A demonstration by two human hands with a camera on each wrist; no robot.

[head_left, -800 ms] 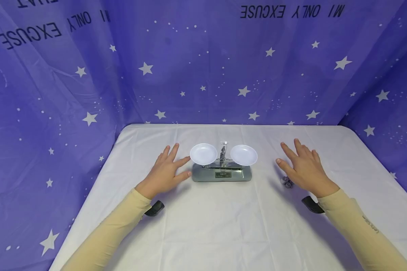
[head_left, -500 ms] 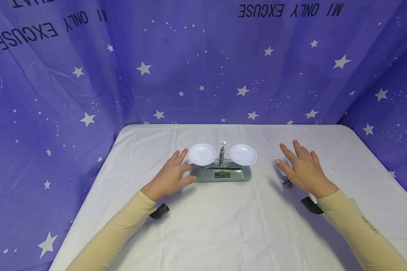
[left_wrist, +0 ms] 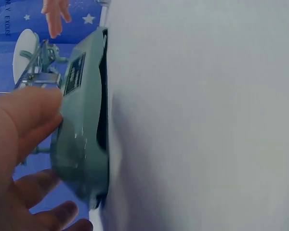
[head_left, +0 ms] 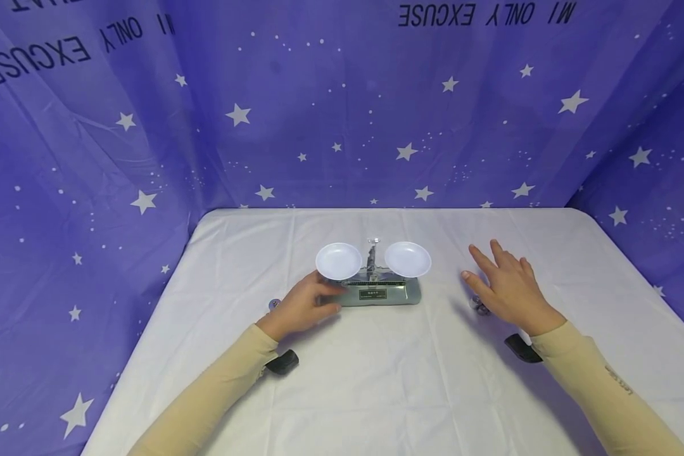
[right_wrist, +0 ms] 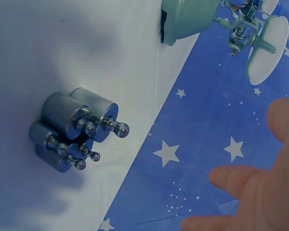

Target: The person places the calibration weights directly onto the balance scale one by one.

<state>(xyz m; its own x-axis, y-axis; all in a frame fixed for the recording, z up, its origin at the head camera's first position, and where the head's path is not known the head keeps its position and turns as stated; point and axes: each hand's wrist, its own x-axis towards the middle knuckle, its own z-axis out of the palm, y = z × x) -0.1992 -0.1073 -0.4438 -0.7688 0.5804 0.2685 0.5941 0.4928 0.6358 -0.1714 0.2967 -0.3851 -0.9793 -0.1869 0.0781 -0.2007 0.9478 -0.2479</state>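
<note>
Soft light brightens the white table (head_left: 399, 373) evenly in the head view, a diffuse shadow lying left of the right sleeve (head_left: 595, 383). Motion blurs part of the left hand (head_left: 303, 305) near the scale (head_left: 396, 296). Both wrist views look dimmer and bluish, with bright glints on the weights (right_wrist: 65, 114).

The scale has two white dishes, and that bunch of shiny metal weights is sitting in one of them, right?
Not quite: the metal weights are bunched on the white cloth, as the right wrist view shows. The scale does have two white dishes.
</note>
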